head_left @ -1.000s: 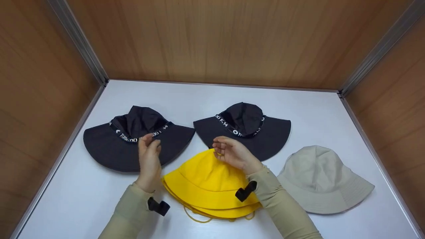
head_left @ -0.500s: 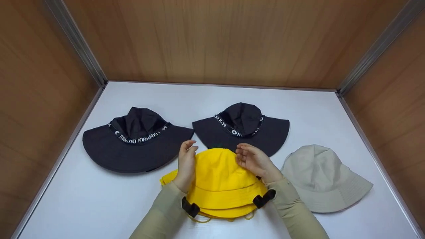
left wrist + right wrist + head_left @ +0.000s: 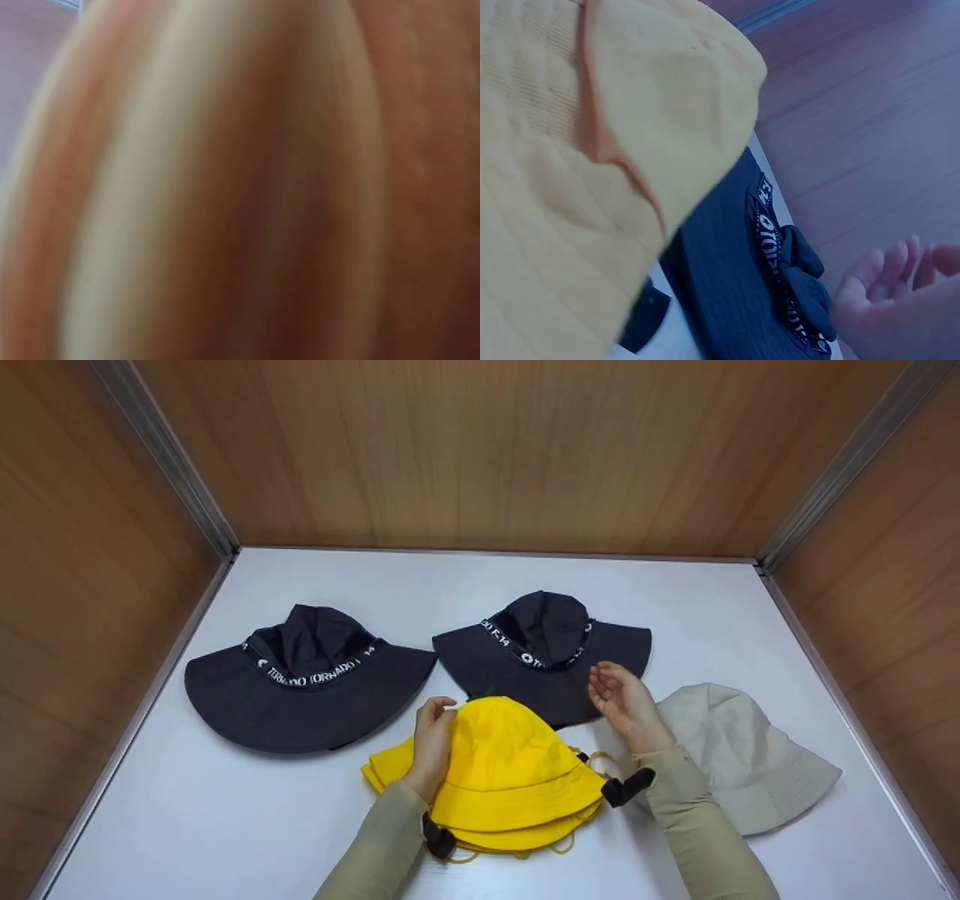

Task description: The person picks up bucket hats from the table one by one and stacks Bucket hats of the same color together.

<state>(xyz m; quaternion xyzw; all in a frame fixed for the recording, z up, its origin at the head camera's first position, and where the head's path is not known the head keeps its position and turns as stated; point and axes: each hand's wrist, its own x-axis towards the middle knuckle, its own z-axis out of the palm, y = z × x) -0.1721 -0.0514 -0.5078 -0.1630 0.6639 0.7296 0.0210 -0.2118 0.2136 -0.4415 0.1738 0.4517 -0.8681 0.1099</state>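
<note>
Yellow bucket hats (image 3: 502, 750) sit stacked at the front middle, with layered brims and cords showing underneath. My left hand (image 3: 433, 746) lies along the left side of the top hat's crown, its fingers loosely bent and curled round nothing. In the left wrist view, blurred fingers (image 3: 150, 180) fill most of the picture beside the hat's stitched cloth (image 3: 427, 180). Away to the right, my right hand (image 3: 628, 709) is raised between the right black hat (image 3: 540, 675) and the beige bucket hat (image 3: 742, 757). Its fingers are relaxed, with nothing between them.
Another wide-brimmed black hat (image 3: 315, 697), banded with white lettering, lies at the left. The white table (image 3: 195, 810) is enclosed by wooden panels (image 3: 480, 450) at the back and both sides. A yellow cord loop (image 3: 601, 761) sticks out right of the yellow hats.
My left hand has come right from the left black hat to the yellow crown. My right hand has moved off the yellow hats to the right. The top yellow hat has shifted slightly right.
</note>
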